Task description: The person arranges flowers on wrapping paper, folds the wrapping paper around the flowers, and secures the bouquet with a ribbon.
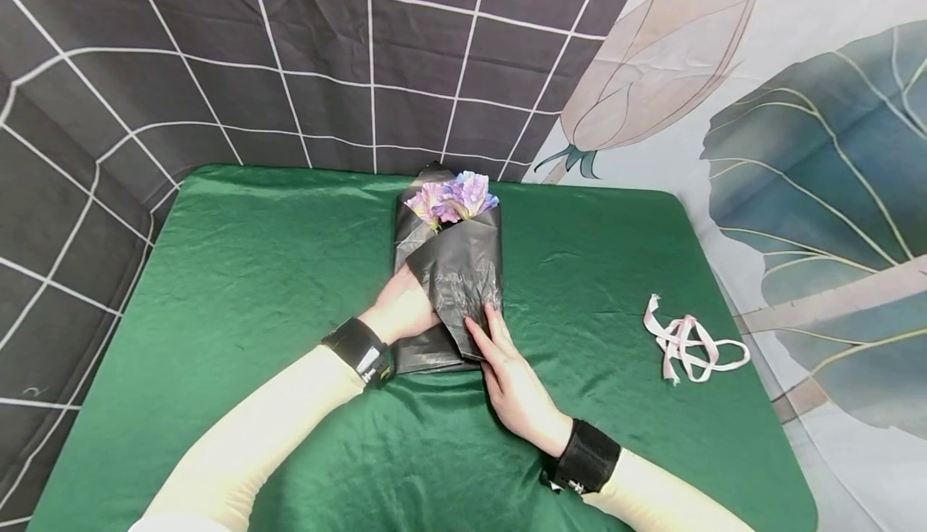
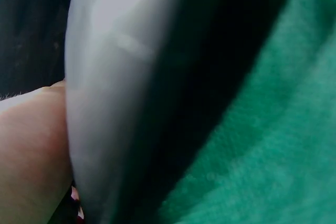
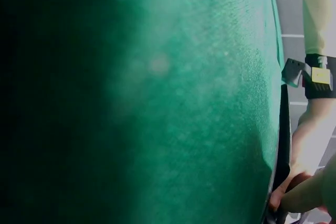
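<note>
A bunch of pink and violet flowers point(image 1: 452, 198) lies in black wrapping paper point(image 1: 467, 262), its heads showing above a folded-over flap. My left hand point(image 1: 401, 307) reaches in from the left beneath that flap, and its fingers are hidden there. In the left wrist view part of the left hand point(image 2: 31, 150) shows beside a blurred edge of the paper point(image 2: 113, 103). At the lower right of the wrap, my right hand point(image 1: 514, 383) rests its straight fingers point(image 1: 484, 340) on the flap near its pointed lower end.
Green cloth point(image 1: 275, 274) covers the table. A loosely looped pale pink ribbon point(image 1: 691, 347) lies toward the right edge. Behind the table hangs a dark grid-patterned cloth point(image 1: 326, 41), with a leaf-printed cloth point(image 1: 833, 154) on the right.
</note>
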### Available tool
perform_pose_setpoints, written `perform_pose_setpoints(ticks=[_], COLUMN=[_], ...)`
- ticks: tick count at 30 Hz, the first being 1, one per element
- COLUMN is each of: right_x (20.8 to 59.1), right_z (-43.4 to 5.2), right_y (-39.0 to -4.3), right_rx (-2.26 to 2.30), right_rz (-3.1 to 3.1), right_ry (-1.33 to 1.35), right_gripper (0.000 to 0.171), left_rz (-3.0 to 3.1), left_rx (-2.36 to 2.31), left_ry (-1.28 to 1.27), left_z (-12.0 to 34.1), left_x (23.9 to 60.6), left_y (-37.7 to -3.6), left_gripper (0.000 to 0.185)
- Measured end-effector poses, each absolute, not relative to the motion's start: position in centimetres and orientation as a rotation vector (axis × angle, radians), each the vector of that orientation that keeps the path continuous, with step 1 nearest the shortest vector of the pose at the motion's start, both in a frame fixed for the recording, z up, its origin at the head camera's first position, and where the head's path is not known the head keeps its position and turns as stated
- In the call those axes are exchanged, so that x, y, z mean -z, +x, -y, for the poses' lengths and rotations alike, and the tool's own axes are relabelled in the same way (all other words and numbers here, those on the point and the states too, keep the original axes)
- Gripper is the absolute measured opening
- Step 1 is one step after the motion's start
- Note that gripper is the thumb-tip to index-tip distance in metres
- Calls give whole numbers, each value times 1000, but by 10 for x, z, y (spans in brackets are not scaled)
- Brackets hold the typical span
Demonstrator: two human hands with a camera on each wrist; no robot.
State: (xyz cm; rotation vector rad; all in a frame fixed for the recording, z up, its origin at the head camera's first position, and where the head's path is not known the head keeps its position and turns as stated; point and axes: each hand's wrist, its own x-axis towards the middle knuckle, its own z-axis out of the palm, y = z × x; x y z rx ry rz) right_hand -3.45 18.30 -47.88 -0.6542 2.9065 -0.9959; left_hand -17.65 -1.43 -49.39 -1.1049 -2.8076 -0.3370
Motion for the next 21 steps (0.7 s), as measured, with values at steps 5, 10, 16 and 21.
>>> perform_pose_setpoints(ticks=[5, 10, 16, 21], right_x=[479, 481, 482, 481], right_z=[-178, -177, -176, -176], right_y=[-35, -34, -37, -37], right_rx=[870, 753, 721, 687], right_rz=[-2915, -2910, -2909, -2907], right_ry=[-698, -731, -777, -764], right_gripper=[70, 56, 58, 58], left_rz=[2875, 2959, 2916, 2814], left_rx=[419, 297, 247, 407], left_ry=[-1057, -1063, -1102, -1168], left_z=[14, 16, 19, 33], left_x=[494, 493, 492, 493], left_y=[-178, -177, -180, -183], left_gripper=[46, 41, 41, 50])
